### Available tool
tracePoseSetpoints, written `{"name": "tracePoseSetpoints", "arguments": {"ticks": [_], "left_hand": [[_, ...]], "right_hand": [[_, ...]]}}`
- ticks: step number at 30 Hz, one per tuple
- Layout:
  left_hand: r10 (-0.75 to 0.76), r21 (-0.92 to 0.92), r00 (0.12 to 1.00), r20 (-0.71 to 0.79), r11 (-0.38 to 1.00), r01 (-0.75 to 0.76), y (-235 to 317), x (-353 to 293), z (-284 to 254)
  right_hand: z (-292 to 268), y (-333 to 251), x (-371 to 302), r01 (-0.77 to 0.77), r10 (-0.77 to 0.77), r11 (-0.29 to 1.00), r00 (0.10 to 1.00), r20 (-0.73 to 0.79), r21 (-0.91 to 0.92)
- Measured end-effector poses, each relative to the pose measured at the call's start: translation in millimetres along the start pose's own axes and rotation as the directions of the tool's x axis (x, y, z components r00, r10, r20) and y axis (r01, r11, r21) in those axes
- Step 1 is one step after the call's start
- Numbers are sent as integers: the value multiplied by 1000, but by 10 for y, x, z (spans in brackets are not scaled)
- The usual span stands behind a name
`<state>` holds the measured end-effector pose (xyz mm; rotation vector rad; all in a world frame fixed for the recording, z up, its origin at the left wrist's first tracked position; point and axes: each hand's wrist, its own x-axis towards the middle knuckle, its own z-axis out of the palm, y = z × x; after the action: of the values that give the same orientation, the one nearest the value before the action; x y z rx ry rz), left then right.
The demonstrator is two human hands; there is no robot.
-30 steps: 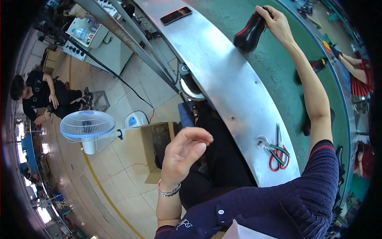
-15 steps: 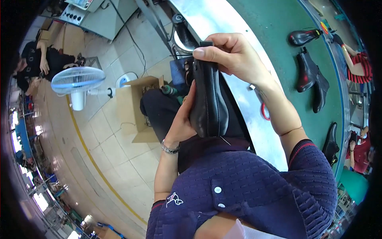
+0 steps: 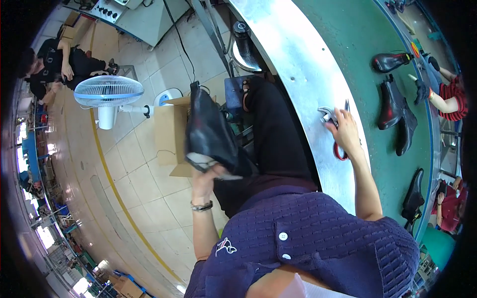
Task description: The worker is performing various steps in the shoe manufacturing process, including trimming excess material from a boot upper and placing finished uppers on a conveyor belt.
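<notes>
My left hand [image 3: 207, 179], with a metal-band watch on the wrist, grips a black leather boot [image 3: 211, 129] above my lap and the floor to the left. A pale patch shows on the boot beside my fingers; part of it is blurred. My right hand [image 3: 347, 131] is over the metal worktop [image 3: 298, 74], its thumb and fingers apart. Under and beside its palm lies a pair of scissors with red handles [image 3: 340, 151]. At its fingertips is a shiny metal tool [image 3: 326, 114], whose kind I cannot make out. No grip on either tool shows.
Several black boots [image 3: 391, 107] lie on the green belt [image 3: 343, 54] beyond the worktop. An open cardboard box [image 3: 166, 131] and a fan [image 3: 108, 92] stand at left. A dark cylindrical device [image 3: 242, 35] is by the worktop's edge. Other people sit left and right.
My right hand has let go of the boot and moved right and down to the worktop's tools. My left hand has swung the boot to the left and turned it.
</notes>
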<state>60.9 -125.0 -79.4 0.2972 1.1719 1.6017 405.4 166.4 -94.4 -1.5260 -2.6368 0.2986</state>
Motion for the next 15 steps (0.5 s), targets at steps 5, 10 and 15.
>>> {"name": "tracePoseSetpoints", "arguments": {"ticks": [5, 10, 15], "left_hand": [[-104, -61, 965, -242, 994, 92, 319, 180, -20], [-210, 227, 949, -235, 938, 264, 566, 396, 295], [-128, 294, 977, -171, 940, 175, 540, 652, 551]], "right_hand": [[8, 76, -110, 26, -20, 995, 998, -62, 99], [-107, 126, 118, -185, 108, 897, 972, 207, 403], [-715, -741, 310, -703, 99, 41, 710, 697, 710]]}}
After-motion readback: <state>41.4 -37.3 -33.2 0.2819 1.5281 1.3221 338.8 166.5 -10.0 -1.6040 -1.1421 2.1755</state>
